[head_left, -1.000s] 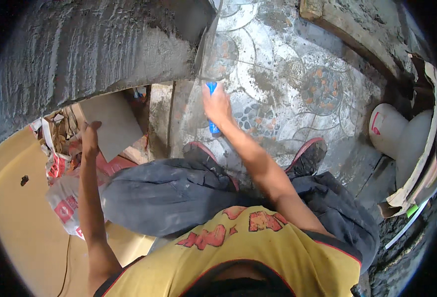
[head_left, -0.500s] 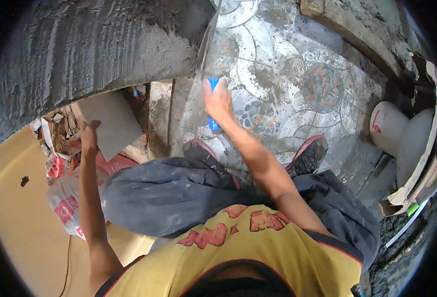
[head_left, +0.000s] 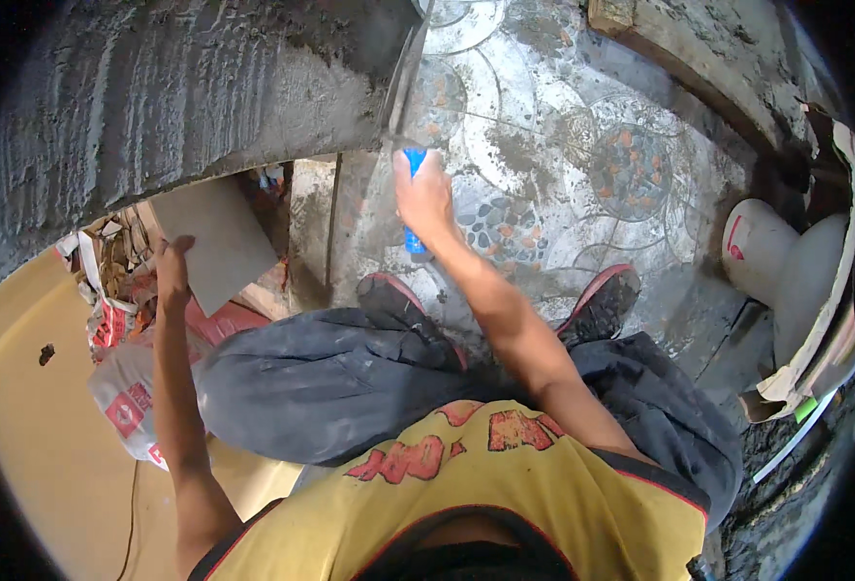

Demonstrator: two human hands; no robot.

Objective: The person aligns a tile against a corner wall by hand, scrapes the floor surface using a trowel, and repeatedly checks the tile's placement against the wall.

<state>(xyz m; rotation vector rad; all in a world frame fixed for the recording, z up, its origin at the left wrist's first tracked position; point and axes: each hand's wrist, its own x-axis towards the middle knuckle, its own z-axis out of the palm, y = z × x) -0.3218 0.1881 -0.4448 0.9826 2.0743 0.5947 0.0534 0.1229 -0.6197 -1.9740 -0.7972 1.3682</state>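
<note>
Head view: my right hand [head_left: 424,198] has its fingers wrapped round a blue cylindrical handle [head_left: 414,241] above the patterned grey floor [head_left: 568,184], while my left hand's fingers curl on the flat square grey tile [head_left: 222,242] beyond my left knee, best steadied against slipping.

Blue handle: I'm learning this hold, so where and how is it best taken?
Probably around its middle, from the right: the blue handle is long and narrow, pointing away from the body, and the right grip wraps it there.
</note>
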